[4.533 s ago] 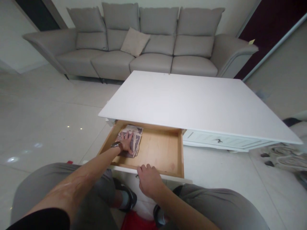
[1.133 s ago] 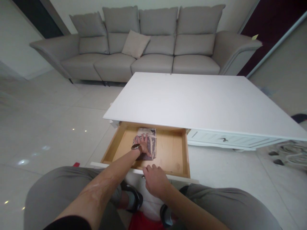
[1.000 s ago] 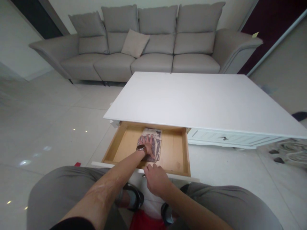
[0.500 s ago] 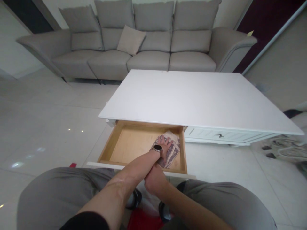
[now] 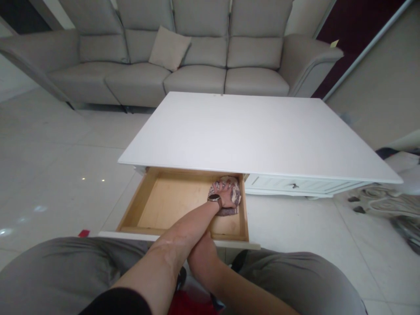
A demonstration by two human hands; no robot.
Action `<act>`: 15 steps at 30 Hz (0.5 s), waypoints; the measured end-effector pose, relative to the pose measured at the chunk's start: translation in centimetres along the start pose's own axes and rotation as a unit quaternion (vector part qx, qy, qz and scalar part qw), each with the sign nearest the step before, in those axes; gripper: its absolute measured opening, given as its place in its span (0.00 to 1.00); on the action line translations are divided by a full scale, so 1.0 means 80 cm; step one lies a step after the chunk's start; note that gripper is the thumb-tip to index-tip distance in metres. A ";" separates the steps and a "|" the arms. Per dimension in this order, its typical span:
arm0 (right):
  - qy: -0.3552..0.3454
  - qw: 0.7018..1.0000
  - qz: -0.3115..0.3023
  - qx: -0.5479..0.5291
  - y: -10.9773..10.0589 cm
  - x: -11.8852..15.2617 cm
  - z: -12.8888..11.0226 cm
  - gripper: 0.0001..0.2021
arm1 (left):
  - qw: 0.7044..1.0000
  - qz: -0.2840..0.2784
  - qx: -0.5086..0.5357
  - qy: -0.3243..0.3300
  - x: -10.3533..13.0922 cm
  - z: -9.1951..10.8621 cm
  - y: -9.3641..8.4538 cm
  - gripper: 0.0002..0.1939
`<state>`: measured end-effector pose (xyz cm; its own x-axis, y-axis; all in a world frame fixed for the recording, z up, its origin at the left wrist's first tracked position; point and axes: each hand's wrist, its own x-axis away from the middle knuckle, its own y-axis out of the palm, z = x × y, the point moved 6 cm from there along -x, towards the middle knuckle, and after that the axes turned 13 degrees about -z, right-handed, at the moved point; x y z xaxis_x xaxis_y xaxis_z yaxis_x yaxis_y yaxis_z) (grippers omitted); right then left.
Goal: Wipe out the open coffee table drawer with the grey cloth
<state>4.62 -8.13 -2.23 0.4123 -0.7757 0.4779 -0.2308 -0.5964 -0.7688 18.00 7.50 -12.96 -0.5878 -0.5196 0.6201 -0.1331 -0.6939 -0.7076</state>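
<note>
A wooden drawer (image 5: 154, 205) stands pulled out from the front of a white low table (image 5: 249, 131). My left hand (image 5: 225, 196), with a watch on the wrist, presses a patterned cloth (image 5: 233, 189) into the drawer's far right corner, fingers curled over it. My right hand (image 5: 201, 258) sits at the drawer's white front panel, mostly hidden under my left forearm; its fingers cannot be seen.
A second, closed drawer (image 5: 295, 184) with a small knob is to the right. A grey sofa (image 5: 183, 57) with a cushion stands behind the table. A patterned rug (image 5: 390, 201) lies at the right. My knees frame the bottom of the view.
My left hand has slid the cloth from the drawer's left side across to its far right corner, bunching it. My left forearm now covers my right hand.
</note>
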 end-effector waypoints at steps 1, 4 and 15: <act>0.022 1.000 -0.008 0.010 -0.003 0.001 0.002 0.21 | 1.000 0.000 0.005 -0.003 -0.001 -0.003 -0.003 0.68; 0.045 0.997 -0.049 0.029 -0.012 0.005 0.003 0.17 | 1.000 -0.002 0.010 0.000 -0.003 -0.011 -0.009 0.65; 0.024 0.994 -0.085 0.056 -0.031 0.023 0.000 0.17 | 0.998 -0.049 -0.031 -0.033 0.037 -0.098 -0.026 0.65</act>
<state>5.95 -8.08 0.54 0.3930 -0.6758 0.6236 -0.0607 -0.6957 -0.7158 10.26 11.33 -12.30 -0.5161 -0.4845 0.7064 -0.2373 -0.7115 -0.6614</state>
